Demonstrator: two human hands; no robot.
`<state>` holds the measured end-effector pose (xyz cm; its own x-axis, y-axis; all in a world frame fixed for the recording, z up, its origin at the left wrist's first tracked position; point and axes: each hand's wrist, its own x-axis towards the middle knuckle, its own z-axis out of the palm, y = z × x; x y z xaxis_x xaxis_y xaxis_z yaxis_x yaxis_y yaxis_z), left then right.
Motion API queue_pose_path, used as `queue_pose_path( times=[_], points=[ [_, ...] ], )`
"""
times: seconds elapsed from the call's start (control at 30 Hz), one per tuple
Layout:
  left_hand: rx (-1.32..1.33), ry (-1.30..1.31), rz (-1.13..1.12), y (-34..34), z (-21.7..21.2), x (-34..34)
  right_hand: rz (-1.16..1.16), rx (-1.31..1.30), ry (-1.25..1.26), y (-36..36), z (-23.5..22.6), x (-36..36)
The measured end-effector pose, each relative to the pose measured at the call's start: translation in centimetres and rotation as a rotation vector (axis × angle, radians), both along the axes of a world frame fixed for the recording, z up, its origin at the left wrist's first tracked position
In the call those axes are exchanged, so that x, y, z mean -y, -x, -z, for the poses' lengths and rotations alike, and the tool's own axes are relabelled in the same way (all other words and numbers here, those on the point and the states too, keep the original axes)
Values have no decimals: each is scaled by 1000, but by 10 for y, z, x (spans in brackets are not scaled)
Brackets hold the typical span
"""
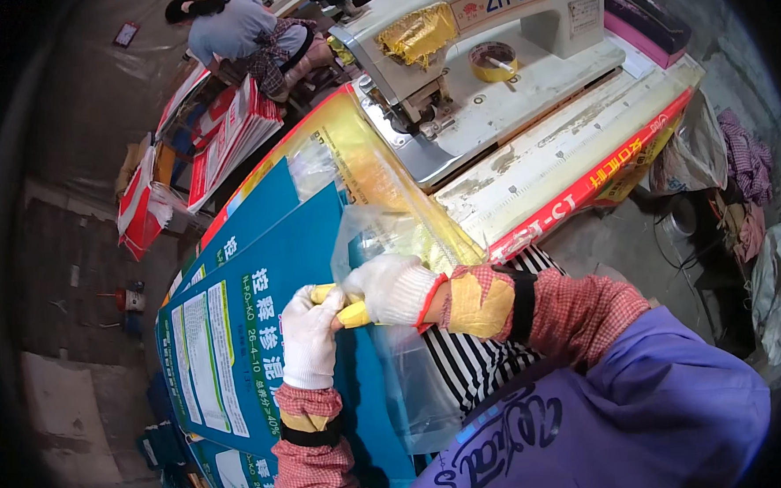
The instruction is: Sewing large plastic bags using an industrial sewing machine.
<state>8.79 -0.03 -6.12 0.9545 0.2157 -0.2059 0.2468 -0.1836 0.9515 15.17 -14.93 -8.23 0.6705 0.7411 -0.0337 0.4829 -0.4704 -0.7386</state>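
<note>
Left hand [310, 341] and right hand [395, 292]: together, yellow-covered fingers [354, 315] drawn narrow; cannot tell whether film edge is pinched between. Clear plastic film [427, 403]: at right hand, extending ahead of it and back toward wearer. Blue-green printed sacks [300, 235]: beneath left hand, spreading left. Risks: slick film may slip or bunch if glove grip is loose; sacks may shift if left sleeve [314, 473] drags; film may snag on sewing machine [521, 29], ahead-right of hands, if swept forward.

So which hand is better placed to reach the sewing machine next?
Probably the right hand: it looks nearer the sewing machine, while the left hand is farther away, over the blue printed bag.
</note>
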Motion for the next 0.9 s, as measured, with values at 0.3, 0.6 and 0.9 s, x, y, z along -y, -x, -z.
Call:
queue_pose_path(
  times=[0.3,0.6,0.9],
  points=[
    [332,213,-122,20,-28,-59,60,-773,-396,0,42,46],
    [121,28,-50,29,-11,-2,177,-198,-38,22,37,69],
    [-26,-22,69,36,-13,27,188,-333,-312,44,99,52]
  ],
)
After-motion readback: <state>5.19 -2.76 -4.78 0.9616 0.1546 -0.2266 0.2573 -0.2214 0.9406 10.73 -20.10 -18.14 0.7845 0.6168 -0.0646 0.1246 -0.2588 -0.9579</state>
